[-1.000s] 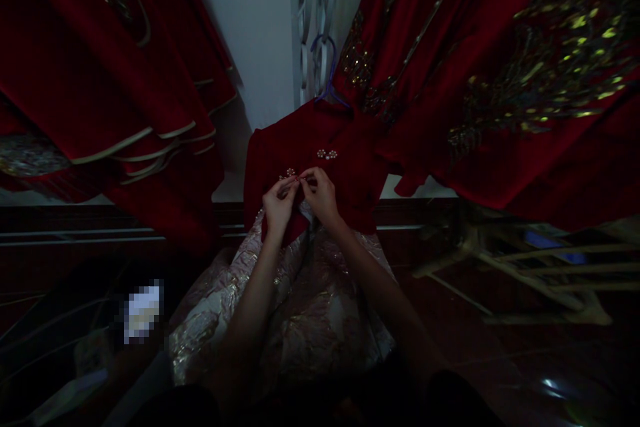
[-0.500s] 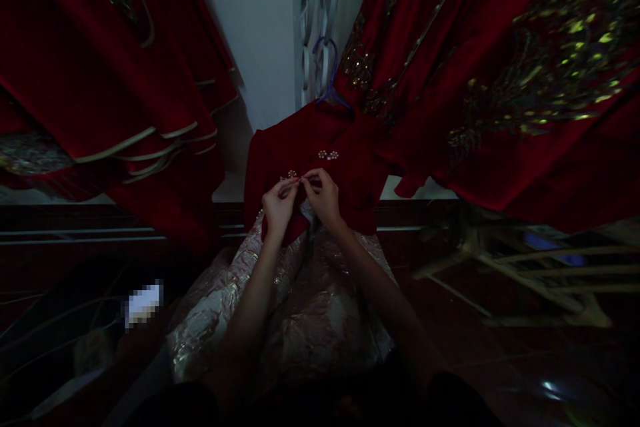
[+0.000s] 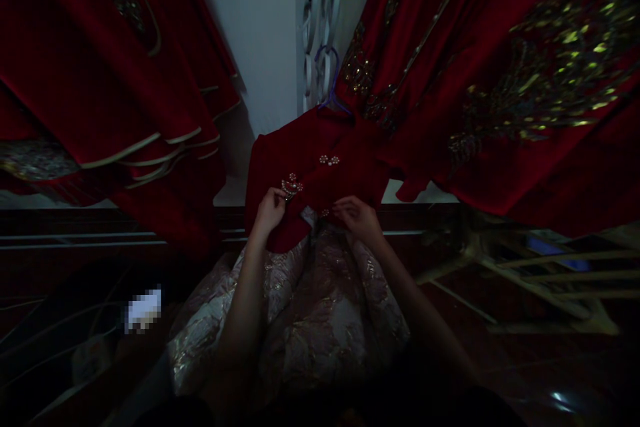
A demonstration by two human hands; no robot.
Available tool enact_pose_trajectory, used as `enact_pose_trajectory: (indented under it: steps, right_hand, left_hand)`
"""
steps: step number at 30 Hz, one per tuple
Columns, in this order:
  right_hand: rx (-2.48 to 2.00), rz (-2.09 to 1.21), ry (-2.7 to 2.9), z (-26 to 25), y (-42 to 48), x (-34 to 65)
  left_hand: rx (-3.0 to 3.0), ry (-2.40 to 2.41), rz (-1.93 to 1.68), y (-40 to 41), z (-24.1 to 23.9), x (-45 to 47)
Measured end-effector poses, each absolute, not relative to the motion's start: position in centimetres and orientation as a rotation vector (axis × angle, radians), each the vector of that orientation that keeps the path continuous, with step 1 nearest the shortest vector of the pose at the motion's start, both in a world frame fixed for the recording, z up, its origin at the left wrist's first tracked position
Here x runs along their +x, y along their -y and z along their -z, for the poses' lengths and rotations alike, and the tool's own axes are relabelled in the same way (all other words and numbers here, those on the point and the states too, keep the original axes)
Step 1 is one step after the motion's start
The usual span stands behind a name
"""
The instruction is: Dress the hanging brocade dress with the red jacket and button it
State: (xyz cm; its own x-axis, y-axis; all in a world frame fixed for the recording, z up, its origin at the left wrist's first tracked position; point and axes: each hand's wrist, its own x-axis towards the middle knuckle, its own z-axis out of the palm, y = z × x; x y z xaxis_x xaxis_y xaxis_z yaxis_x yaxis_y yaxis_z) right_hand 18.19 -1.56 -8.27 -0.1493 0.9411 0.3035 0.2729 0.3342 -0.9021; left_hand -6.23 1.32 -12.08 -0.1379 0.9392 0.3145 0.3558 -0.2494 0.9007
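Observation:
A short red jacket (image 3: 300, 147) hangs from a purple hanger (image 3: 333, 90) in front of me. A pearl-beaded clasp (image 3: 329, 161) sits high on its front. Lower left is a larger jewelled ornament (image 3: 292, 185). My left hand (image 3: 271, 210) pinches the jacket's front just beside this ornament. My right hand (image 3: 359, 217) is at the other front panel, its fingers loosely bent and apart, close to a small beaded piece (image 3: 325, 213). Below the jacket spreads a pale, shiny brocade skirt (image 3: 320, 300). Dim light blurs the fingertips.
Red garments with pale piping (image 3: 115, 120) hang on the left. A red garment with gold sequins (image 3: 565, 73) hangs on the right. Behind is a white metal scroll frame (image 3: 309, 47). A wooden frame (image 3: 540, 273) stands low right; a pixelated bright patch (image 3: 143, 310) lies lower left.
My hands have come apart from their pinch together at the jacket's middle. The left moved slightly left and down, the right moved right and down. The jacket's front now lies more open to view.

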Motion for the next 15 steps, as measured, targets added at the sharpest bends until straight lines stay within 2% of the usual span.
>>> enact_pose_trajectory:
  steps: [4, 7, 12, 15]
  right_hand:
    - [-1.136, -0.838, 1.692, 6.4, 2.5, 20.3]
    - [-1.156, -0.793, 1.69, 6.1, 2.3, 19.6]
    - [-1.229, -0.693, 1.879, 9.5, 1.9, 17.4]
    - [-1.26, -0.672, 1.96, 11.3, 1.8, 16.4]
  left_hand:
    - [1.5, -1.254, -1.062, -0.7, 12.4, -6.9]
    - [1.422, -1.194, -1.025, 0.0, 11.8, -6.3]
    - [1.482, -1.332, -0.816, 1.0, 10.9, -5.0]
    - [1.717, -1.539, -0.757, 1.2, 10.7, -4.3]
